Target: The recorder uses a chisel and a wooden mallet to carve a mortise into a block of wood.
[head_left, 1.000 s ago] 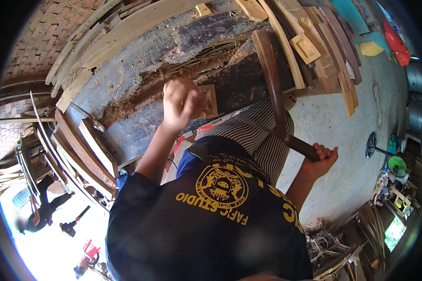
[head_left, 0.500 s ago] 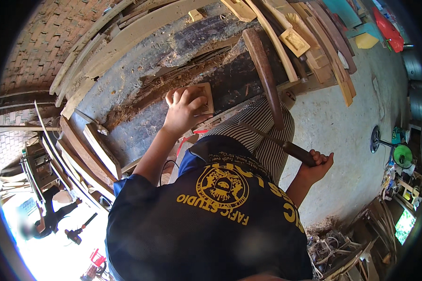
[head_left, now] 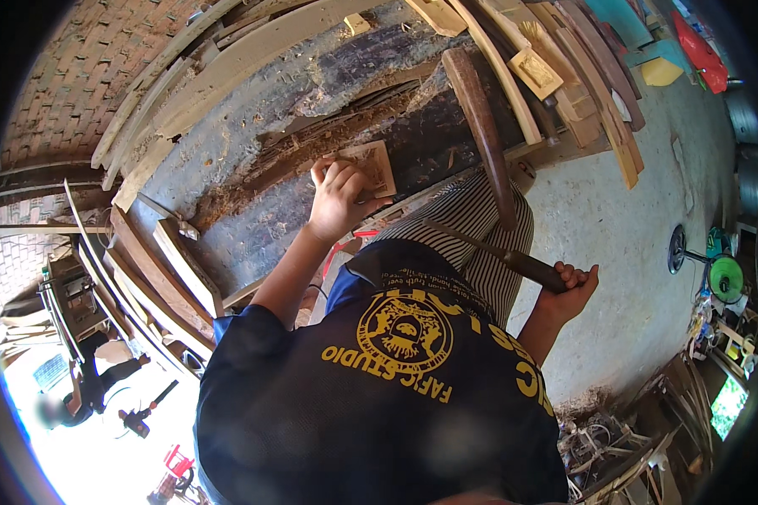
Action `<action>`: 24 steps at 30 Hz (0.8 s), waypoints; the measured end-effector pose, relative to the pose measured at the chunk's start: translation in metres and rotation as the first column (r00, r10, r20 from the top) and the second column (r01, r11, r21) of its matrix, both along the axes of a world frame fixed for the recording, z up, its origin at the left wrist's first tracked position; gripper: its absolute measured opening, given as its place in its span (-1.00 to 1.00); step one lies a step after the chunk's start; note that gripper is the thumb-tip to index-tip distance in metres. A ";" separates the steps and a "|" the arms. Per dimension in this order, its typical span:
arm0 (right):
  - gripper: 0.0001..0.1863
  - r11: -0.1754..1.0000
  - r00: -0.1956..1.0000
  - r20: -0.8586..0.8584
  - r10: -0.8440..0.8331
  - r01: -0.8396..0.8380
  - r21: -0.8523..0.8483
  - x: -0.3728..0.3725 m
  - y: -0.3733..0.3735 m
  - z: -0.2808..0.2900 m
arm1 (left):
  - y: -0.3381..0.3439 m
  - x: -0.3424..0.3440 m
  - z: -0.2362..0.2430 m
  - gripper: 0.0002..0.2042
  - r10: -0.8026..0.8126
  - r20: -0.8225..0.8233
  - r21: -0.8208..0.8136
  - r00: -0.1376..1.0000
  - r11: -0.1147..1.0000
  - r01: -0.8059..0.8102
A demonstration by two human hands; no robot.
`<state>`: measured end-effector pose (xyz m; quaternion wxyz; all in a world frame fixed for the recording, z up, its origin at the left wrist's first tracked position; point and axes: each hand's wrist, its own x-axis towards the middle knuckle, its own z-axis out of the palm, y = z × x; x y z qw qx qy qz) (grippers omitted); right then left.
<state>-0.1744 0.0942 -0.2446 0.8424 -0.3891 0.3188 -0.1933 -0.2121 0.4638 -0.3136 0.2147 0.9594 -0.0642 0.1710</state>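
Observation:
My left hand lies on a small square wooden block with a recessed, carved face, on the dark worn bench. Its fingers curl over the block's left part and the thumb stretches along the near edge. In my right hand is a chisel, gripped by the end of its brown wooden handle. Its slim metal shaft points up and left across my striped trousers. A thick, curved, dark wooden bar reaches from the bench toward my knee, just beyond the chisel.
A second carved block rests among long wooden strips at the bench's right end. Curved boards lean at the left. A green fan stands far right. Another person sits at the far lower left.
My left hand has shifted slightly right and turned on the block, with its fingers closer together. The block's carved face shows more now. My right hand and the chisel have barely moved.

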 end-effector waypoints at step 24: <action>-0.57 0.993 0.996 -0.032 0.082 -0.085 -0.078 0.004 0.010 -0.002 | -0.030 0.008 0.032 -0.66 0.243 -0.310 -0.046 0.919 0.962 -0.270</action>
